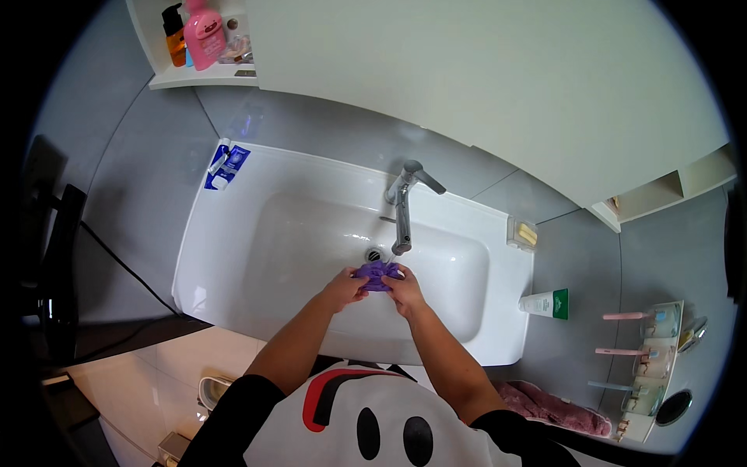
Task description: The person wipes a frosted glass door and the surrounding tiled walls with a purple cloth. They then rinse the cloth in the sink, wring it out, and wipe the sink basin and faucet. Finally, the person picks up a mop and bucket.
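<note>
A purple piece of thin, crumpled material (379, 276) is pinched between my two hands over the white washbasin (227, 280). My left hand (345, 288) grips its left side, and my right hand (407, 290) grips its right side. Both thumbs lie on top of it; the fingertips beneath are partly hidden. The spout of the chrome faucet (402, 225) is just above and to the right of the purple thing, with what looks like water falling from it. The metal drain (373, 254) shows just beyond my hands.
Blue packets (229, 168) lie at the basin's back left corner. A soap dish (521, 233) with yellow soap and a white tube with a green cap (545, 304) are at the right rim. Toothbrushes and cups (652, 353) hang on the right wall; a pink towel (554, 407) is below. A cabinet (467, 76) juts above.
</note>
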Available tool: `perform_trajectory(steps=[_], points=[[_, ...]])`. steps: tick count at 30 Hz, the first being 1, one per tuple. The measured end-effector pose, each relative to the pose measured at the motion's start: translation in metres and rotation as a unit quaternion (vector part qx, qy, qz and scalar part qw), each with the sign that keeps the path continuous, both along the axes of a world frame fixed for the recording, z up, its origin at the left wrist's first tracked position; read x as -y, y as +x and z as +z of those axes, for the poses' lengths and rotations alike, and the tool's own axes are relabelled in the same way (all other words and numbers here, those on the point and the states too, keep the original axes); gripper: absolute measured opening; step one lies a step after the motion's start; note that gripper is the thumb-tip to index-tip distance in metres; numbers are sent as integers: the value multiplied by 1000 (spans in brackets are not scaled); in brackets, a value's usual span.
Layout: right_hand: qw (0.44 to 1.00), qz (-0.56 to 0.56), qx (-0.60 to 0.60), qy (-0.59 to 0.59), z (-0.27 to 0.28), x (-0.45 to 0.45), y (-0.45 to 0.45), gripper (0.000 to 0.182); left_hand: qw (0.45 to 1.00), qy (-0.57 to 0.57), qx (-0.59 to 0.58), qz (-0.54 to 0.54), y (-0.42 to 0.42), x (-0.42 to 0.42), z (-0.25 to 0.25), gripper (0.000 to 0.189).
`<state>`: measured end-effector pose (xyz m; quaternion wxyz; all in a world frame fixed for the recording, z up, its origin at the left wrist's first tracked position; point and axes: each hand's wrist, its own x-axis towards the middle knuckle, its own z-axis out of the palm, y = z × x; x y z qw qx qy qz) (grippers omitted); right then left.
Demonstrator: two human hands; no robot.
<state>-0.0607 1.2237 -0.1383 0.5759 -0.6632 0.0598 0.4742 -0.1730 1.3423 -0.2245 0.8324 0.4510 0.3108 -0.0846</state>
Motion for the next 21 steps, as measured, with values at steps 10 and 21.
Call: perform_trajectory(steps=[10, 21], points=[[978, 22, 171, -122, -30, 25, 11, 29, 981, -87, -35, 170, -10, -13, 17, 47], [979, 154, 117, 69, -18, 2, -7, 54, 988, -69, 61, 122, 7, 5, 72, 50]])
